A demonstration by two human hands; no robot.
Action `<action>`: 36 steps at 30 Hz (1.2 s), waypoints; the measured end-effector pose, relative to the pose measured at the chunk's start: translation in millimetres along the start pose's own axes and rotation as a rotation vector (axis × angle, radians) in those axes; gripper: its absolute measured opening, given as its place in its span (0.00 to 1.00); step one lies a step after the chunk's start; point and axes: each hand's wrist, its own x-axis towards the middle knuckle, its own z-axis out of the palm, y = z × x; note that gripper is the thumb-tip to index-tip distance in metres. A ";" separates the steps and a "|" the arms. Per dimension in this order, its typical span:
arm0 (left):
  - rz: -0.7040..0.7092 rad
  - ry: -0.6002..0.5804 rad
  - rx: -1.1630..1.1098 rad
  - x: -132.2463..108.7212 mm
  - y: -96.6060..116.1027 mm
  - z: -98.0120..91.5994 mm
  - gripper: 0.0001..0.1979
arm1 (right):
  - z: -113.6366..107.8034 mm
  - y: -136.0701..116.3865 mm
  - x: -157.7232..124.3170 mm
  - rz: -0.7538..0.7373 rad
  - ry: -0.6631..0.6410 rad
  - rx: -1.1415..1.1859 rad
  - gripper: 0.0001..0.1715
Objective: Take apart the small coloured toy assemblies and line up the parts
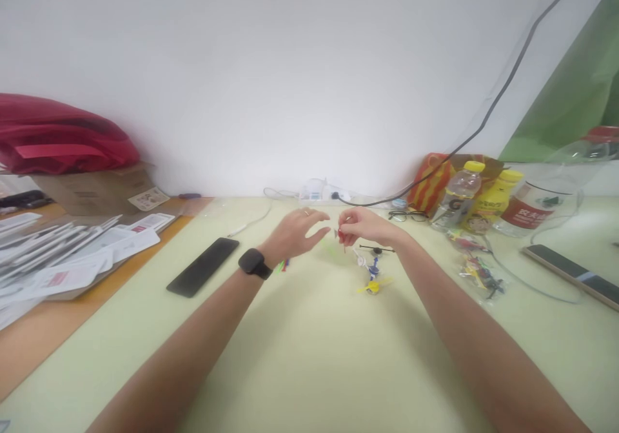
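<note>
My right hand [360, 225] pinches a small red plastic piece [341, 235] above the pale green tabletop [290, 355]. Facing it, my left hand [300, 233] has its thumb and fingers apart, with nothing between them. A black watch [255, 263] is on the left wrist. Below the right hand lie small plastic pieces with thin arms: a yellow piece [373, 287], a blue piece [374, 270], a white piece [360, 261] and a black piece [378, 251]. Green and red bits [282, 266] show partly behind the left wrist.
A black phone [203, 267] lies at left, another phone [575, 275] at far right. Bagged coloured pieces [481, 275] lie before several bottles [459, 194]. Papers [72, 259] and a cardboard box [97, 190] occupy the left side. A dark cable [498, 100] runs along the wall.
</note>
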 end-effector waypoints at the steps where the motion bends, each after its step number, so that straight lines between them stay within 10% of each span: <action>1: 0.062 -0.009 0.024 3.0 7.9 0.7 0.15 | -1.3 2.8 1.0 -0.031 -0.006 0.062 0.04; 12: 0.192 -0.036 0.099 10.3 28.6 3.1 0.07 | 2.6 22.5 9.3 -0.176 -0.150 0.338 0.08; 26: -0.095 -0.255 -0.138 0.6 5.3 6.4 0.08 | 11.0 30.7 16.8 0.013 0.112 -0.294 0.13; 36: -0.233 -0.339 -0.218 -11.1 -16.7 14.7 0.07 | -15.7 15.9 2.0 0.169 0.066 -0.695 0.12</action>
